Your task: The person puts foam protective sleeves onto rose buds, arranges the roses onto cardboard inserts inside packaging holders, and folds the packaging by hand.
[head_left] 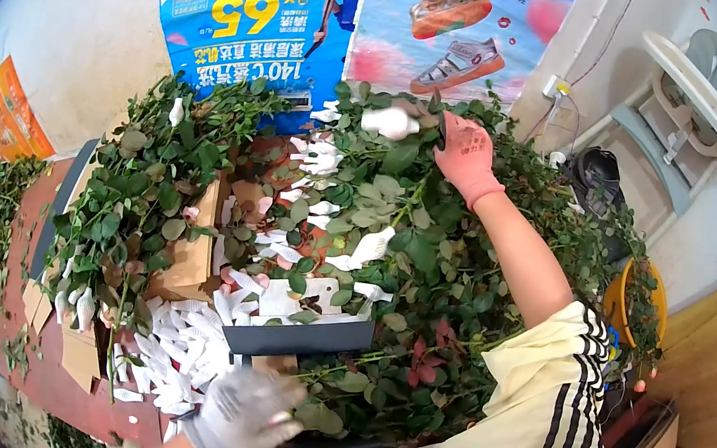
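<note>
My right hand, in a pink glove with a dark palm, reaches to the far side of the leafy pile. Its fingers are closed at the neck of a rose in a white net sleeve, whose head points left; the stem is hard to make out. My left hand, in a whitish glove, is smeared by motion near the front edge, just right of a heap of white net sleeves. Whether its fingers hold anything does not show. Another sleeved rose lies on the leaves between my hands.
Rose stems with leaves cover the middle and right. A dark-edged holder stands beside the sleeves. More roses lie on cardboard at left, on a red table. Posters hang behind; a high chair and yellow bucket stand right.
</note>
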The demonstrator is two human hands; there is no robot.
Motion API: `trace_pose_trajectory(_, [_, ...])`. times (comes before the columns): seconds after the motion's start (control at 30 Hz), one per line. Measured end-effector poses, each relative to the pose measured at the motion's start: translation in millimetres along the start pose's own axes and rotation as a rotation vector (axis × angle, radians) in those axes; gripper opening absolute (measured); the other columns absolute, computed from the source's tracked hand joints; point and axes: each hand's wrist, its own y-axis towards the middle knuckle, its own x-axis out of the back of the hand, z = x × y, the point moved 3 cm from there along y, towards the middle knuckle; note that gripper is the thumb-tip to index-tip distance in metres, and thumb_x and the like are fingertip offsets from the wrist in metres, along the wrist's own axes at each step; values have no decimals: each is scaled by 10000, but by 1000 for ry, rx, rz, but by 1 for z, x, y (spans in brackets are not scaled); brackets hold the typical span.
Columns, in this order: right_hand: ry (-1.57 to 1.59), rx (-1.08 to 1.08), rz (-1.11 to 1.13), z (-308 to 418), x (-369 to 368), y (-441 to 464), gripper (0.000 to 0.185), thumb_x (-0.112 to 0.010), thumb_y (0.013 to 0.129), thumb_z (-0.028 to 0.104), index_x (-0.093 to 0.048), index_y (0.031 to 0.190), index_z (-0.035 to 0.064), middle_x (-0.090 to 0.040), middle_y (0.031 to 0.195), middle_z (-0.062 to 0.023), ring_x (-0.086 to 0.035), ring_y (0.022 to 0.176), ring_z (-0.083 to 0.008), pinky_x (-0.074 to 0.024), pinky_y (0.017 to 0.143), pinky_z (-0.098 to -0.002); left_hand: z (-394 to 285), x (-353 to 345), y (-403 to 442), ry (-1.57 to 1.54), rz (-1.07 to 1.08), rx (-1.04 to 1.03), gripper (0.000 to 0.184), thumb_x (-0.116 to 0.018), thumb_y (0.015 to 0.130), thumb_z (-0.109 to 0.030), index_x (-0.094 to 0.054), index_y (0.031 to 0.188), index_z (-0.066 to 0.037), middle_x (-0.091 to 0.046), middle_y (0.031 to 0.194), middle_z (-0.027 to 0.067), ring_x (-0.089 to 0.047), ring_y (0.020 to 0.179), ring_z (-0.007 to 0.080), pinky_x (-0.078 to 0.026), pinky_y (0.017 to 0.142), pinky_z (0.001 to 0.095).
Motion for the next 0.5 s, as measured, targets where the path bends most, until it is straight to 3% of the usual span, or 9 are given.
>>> trace_pose_trajectory(0.03, [-29,57,-12,6,1,-6,576,-678,752,273,-490,1264,87,-576,1176,-75,-567,1057,-245,-441,879,-371,-5,24,7,-129,-147,-10,604,-638,774,-437,-565,1215,-32,-524,1262,210,-452,1198,408,-342,1033,480])
trace_pose_trajectory(0.1, [-31,129,-46,17,1,-15,552,-690,739,270,-511,1235,107,-580,1146,-76,-588,1004,-244,-463,836,-364,-22,67,39,138,-476,-115,764,-691,714,-454,-481,1280,14,-464,1303,270,-410,1239,430,-325,1042,493])
trace_pose_trajectory(0.17, [-4,112,1,28,6,-21,539,-695,728,273,-518,1214,119,-579,1132,-77,-603,958,-246,-484,776,-367,-17,84,96,149,-572,-33,904,-709,699,-467,-351,1374,18,-389,1366,294,-357,1280,453,-307,1053,507])
trace_pose_trajectory(0.2, [-35,139,-53,32,9,-25,528,-687,732,284,-518,1206,126,-578,1119,-77,-612,930,-245,-493,742,-363,-3,81,126,276,-533,70,958,-713,695,-486,-298,1400,12,-356,1392,290,-335,1296,456,-298,1062,503])
trace_pose_trajectory(0.23, [-59,103,30,35,12,-26,588,-693,740,349,-505,1253,133,-573,1191,-68,-598,990,-242,-492,818,-368,15,75,155,402,-493,167,1014,-717,690,-505,-245,1427,6,-324,1419,286,-313,1313,458,-290,1071,499])
trace_pose_trajectory(0.3, [-35,92,-1,38,20,-31,595,-693,735,350,-505,1255,131,-570,1204,-74,-596,1009,-248,-492,824,-372,50,60,199,222,-363,299,1055,-706,693,-550,-206,1443,-3,-321,1429,274,-323,1319,423,-296,1080,455])
trace_pose_trajectory(0.37, [0,111,-72,37,28,-38,612,-702,719,343,-502,1253,120,-561,1225,-89,-591,1043,-259,-492,838,-372,43,57,214,142,-216,381,967,-691,709,-483,-242,1439,-36,-551,1241,222,-561,1131,325,-456,930,373])
trace_pose_trajectory(0.47, [52,67,-52,23,34,-50,626,-721,700,318,-505,1246,102,-573,1202,-96,-588,1048,-259,-488,856,-367,24,63,217,-89,-235,391,763,-673,733,-433,-402,1370,-111,-663,1045,160,-638,969,305,-488,834,397])
trace_pose_trajectory(0.5, [117,30,-95,16,36,-53,621,-728,691,298,-511,1234,88,-587,1162,-107,-588,1038,-268,-484,860,-374,33,60,220,-111,-305,291,692,-667,737,-464,-496,1291,-86,-676,998,160,-652,928,303,-496,815,392])
